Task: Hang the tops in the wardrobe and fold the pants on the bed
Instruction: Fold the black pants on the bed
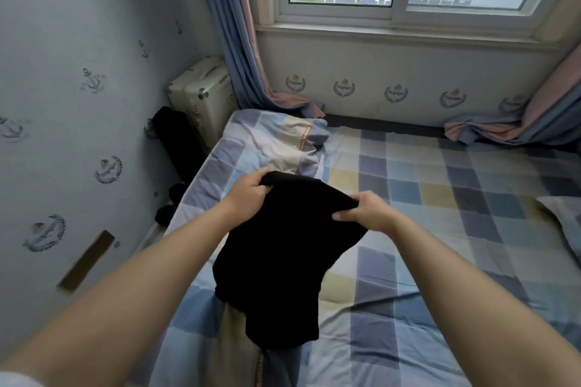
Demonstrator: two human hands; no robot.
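Head view: left hand and right hand each pinch top edge of black garment, held up over checked bed, hem dangling toward 6 o'clock. Looks like fold step, if pants. Next: lay flat, halve. Suitcase at 11 o'clock.

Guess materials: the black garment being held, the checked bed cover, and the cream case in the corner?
Black garment: soft matte fabric, probably a knit; it drapes limply from both hands, no sheen, weave unreadable.
Checked bed cover: thin woven cloth, likely cotton, matte, with fine creases.
Cream suitcase: looks like hard plastic shell; smooth, ribbed, slightly glossy, with a metal-looking round fitting.
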